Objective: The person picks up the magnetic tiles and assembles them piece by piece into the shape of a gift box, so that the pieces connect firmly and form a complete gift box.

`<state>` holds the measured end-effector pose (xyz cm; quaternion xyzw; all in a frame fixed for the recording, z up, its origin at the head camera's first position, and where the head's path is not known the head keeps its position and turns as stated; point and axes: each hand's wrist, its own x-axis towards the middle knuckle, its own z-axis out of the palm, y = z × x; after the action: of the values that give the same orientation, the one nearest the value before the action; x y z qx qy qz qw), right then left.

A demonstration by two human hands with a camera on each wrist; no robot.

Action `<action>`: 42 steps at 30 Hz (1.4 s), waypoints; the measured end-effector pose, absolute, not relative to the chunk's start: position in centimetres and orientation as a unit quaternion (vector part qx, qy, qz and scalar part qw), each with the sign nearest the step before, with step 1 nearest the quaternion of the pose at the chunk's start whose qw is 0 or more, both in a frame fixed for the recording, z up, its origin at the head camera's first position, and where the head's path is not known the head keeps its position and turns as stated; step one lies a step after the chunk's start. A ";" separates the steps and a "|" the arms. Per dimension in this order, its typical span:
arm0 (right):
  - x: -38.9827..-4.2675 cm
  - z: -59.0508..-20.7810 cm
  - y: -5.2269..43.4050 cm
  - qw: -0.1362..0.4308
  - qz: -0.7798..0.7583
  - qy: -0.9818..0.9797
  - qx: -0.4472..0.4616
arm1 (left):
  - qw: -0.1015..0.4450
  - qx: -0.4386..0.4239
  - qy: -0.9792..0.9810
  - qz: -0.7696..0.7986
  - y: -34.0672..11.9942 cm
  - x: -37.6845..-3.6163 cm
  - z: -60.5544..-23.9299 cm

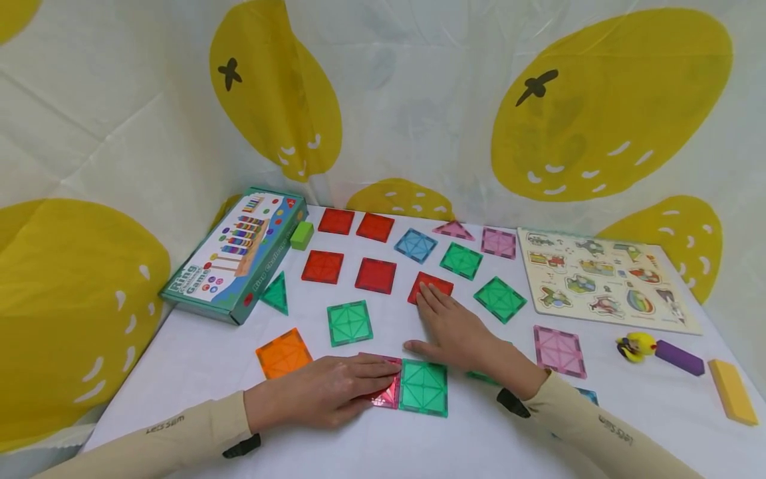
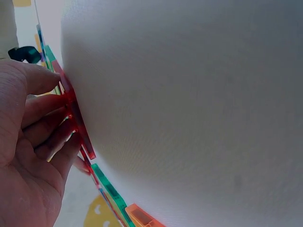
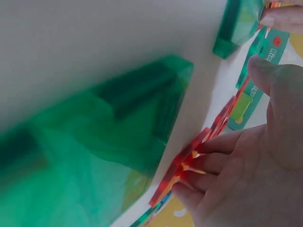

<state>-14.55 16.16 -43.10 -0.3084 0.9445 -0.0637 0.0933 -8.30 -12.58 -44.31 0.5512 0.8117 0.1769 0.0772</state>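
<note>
Clock read from the head view, 12 at the far edge. Left hand (image 1: pixel 320 392): fingers extended, not curled, resting on a pinkish-red tile (image 1: pixel 389 392) toward the near edge. Green tile (image 1: pixel 423 388) lies edge to edge with it at its 3 o'clock; orange tile (image 1: pixel 284 354) just beside the hand, at 10 o'clock.

Right hand (image 1: pixel 457 332): fingers straight, tips touching a red tile (image 1: pixel 441 283) farther out; thumb held apart from the fingers. From that tile: second red tile (image 1: pixel 376 275) at 9, blue tile (image 1: pixel 415 245) between 11 and 12, another green tile (image 1: pixel 500 299) at 3.

Table periphery: game box (image 1: pixel 236 256) at 10, picture board (image 1: pixel 607 283) at 2, yellow block (image 1: pixel 733 392) at 4.
</note>
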 end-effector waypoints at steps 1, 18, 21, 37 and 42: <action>-14.4 -43.2 16.2 0.099 -0.067 0.943 -0.311 | 0.078 0.550 0.812 0.176 -12.6 -8.3 -44.3; -10.1 -43.4 17.6 0.098 -0.071 0.923 -0.366 | 0.070 0.547 0.813 0.186 -12.7 -8.0 -44.3; -9.6 -43.5 17.6 0.095 -0.075 0.922 -0.368 | 0.072 0.546 0.812 0.192 -12.6 -8.0 -44.3; -7.4 -43.2 17.9 0.090 -0.067 0.913 -0.393 | 0.067 0.553 0.808 0.191 -12.6 -8.1 -44.4; -7.1 -43.2 18.0 0.085 -0.070 0.909 -0.402 | 0.060 0.550 0.812 0.186 -12.7 -8.0 -44.5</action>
<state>-7.08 18.01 -43.24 -0.4022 0.9089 -0.0697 0.0848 -8.01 -12.65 -44.50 0.5496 0.8122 0.1862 0.0600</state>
